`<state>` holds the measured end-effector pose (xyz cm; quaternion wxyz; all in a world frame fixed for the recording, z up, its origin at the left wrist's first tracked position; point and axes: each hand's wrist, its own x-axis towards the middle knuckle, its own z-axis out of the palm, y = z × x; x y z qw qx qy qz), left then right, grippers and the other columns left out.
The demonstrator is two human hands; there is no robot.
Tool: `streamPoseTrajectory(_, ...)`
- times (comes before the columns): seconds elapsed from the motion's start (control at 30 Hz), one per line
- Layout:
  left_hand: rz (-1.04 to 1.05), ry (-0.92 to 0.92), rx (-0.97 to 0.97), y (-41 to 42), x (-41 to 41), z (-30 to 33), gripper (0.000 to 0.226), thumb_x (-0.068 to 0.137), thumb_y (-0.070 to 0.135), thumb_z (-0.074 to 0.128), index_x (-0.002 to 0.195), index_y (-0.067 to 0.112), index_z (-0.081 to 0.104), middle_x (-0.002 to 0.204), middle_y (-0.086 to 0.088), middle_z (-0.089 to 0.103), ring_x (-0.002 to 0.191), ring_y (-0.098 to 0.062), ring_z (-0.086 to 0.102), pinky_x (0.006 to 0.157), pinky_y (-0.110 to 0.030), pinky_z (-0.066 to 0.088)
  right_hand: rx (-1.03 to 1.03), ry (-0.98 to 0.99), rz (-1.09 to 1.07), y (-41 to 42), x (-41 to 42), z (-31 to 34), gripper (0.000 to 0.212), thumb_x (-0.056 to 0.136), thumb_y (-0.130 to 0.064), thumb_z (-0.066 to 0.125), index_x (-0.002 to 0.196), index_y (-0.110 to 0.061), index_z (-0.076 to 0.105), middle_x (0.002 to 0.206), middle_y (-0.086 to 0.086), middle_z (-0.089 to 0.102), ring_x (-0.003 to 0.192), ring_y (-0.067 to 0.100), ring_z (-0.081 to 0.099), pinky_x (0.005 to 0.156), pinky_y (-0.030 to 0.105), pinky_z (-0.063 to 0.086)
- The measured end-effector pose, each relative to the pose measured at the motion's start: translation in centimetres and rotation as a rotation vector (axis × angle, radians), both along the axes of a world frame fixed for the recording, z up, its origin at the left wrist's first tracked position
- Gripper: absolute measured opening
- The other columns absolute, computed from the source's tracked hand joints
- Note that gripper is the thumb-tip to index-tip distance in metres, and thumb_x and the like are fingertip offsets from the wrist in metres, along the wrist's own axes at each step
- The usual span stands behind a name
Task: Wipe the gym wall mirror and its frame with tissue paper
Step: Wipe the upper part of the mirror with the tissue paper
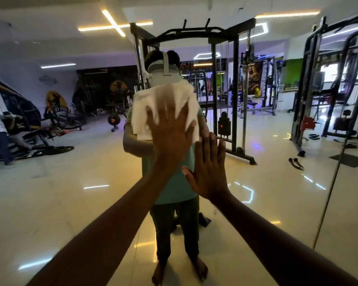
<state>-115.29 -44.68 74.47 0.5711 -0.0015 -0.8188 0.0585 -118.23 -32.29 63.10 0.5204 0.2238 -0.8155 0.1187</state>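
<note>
Head view faces one large wall mirror (267, 203) reflecting a gym room with glossy floor and one cable machine (221, 83). Two hands are on the glass. Left hand (172, 129) presses one white tissue paper (142, 112) flat with spread fingers. Right hand (210, 168) rests open, just beside it.

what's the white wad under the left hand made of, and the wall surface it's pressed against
The white wad: apparently thin tissue paper, matte, soft and crumpled, with creased folds and ragged edges under the left hand. The wall surface: mirror glass, smooth and glossy, since it reflects the person, gym machines and ceiling lights sharply. A thin vertical seam at right suggests separate panels.
</note>
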Motion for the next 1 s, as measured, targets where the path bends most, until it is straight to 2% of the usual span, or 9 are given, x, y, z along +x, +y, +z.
streamPoseTrajectory(0.07,-0.055,-0.054,-0.215,-0.9,0.3,0.9,0.071,0.109,0.057,0.027,0.165,0.027,-0.005,0.172,-0.018,0.005,0.158,-0.043,0.004,0.123,-0.067,0.008,0.004,-0.015,0.007,0.4,0.3,0.3,0.096,0.100,-0.061,0.050,0.162,0.005,0.017,0.172,0.026,0.002,0.161,0.041,0.000,0.129,0.055,-0.004)
streamPoseTrajectory(0.13,-0.087,-0.047,-0.302,-4.2,0.8,0.9,0.070,0.109,0.054,0.031,0.164,0.026,-0.001,0.172,-0.017,0.008,0.158,-0.041,0.006,0.123,-0.065,0.011,-0.012,-0.011,-0.025,1.5,0.5,0.1,0.096,0.100,-0.061,0.050,0.161,0.006,0.018,0.171,0.028,0.003,0.160,0.042,0.000,0.129,0.056,-0.005)
streamPoseTrajectory(0.27,0.018,0.012,-0.016,-9.6,2.7,-2.4,0.069,0.110,0.053,0.031,0.166,0.024,0.004,0.172,-0.015,0.002,0.159,-0.037,-0.001,0.124,-0.063,0.008,-0.020,0.018,-0.131,4.9,-0.2,-1.8,0.100,0.097,-0.060,0.059,0.161,0.006,0.020,0.171,0.028,0.006,0.160,0.042,0.000,0.129,0.056,-0.005)
streamPoseTrajectory(0.4,0.120,0.021,0.285,-4.3,1.2,-3.4,0.073,0.108,0.059,0.025,0.166,0.020,0.007,0.172,-0.018,0.003,0.158,-0.040,-0.001,0.123,-0.065,0.005,-0.042,-0.003,-0.087,4.9,-1.0,-3.4,0.102,0.095,-0.059,0.058,0.162,0.005,0.016,0.170,0.030,0.007,0.160,0.046,0.004,0.129,0.060,0.000)
streamPoseTrajectory(0.57,-0.077,-0.038,-0.151,5.0,-2.0,-2.9,0.069,0.108,0.057,0.021,0.165,0.027,-0.004,0.170,-0.016,-0.005,0.157,-0.042,0.000,0.123,-0.066,0.001,-0.025,-0.060,-0.034,5.0,-1.5,-3.6,0.098,0.098,-0.062,0.047,0.163,0.003,0.015,0.171,0.028,0.001,0.160,0.044,-0.001,0.128,0.062,0.001)
streamPoseTrajectory(0.73,-0.197,-0.087,-0.432,4.4,-2.3,-0.2,0.062,0.107,0.054,0.032,0.163,0.029,0.028,0.170,-0.016,0.016,0.158,-0.039,0.009,0.125,-0.058,-0.005,-0.042,-0.046,0.019,5.5,-1.9,-4.0,0.096,0.100,-0.065,0.042,0.163,0.001,0.015,0.172,0.025,0.001,0.160,0.044,0.002,0.129,0.058,-0.001)
streamPoseTrajectory(0.8,-0.146,-0.046,-0.370,1.5,-1.7,-0.8,0.062,0.107,0.055,0.035,0.162,0.028,0.023,0.171,-0.015,0.012,0.158,-0.037,0.005,0.126,-0.056,-0.008,-0.055,-0.047,0.038,5.6,-1.9,-3.9,0.094,0.101,-0.065,0.036,0.161,0.005,0.018,0.172,0.026,0.002,0.160,0.044,0.002,0.129,0.056,-0.004)
streamPoseTrajectory(0.9,0.025,-0.002,-0.078,-2.3,0.0,-3.9,0.069,0.108,0.055,0.033,0.166,0.024,0.011,0.172,-0.012,-0.001,0.159,-0.035,-0.004,0.126,-0.060,0.001,-0.074,-0.114,0.038,5.3,-1.5,-4.4,0.096,0.100,-0.064,0.045,0.162,0.006,0.018,0.172,0.026,0.002,0.161,0.042,-0.001,0.129,0.052,-0.009)
streamPoseTrajectory(1.0,0.124,0.028,0.236,-2.4,0.8,-7.3,0.075,0.107,0.054,0.036,0.166,0.021,0.002,0.172,-0.018,0.006,0.158,-0.038,0.000,0.123,-0.066,0.013,-0.039,-0.150,0.016,6.1,-0.8,-7.9,0.097,0.100,-0.065,0.047,0.162,0.004,0.019,0.173,0.023,0.001,0.161,0.040,0.000,0.129,0.051,-0.011)
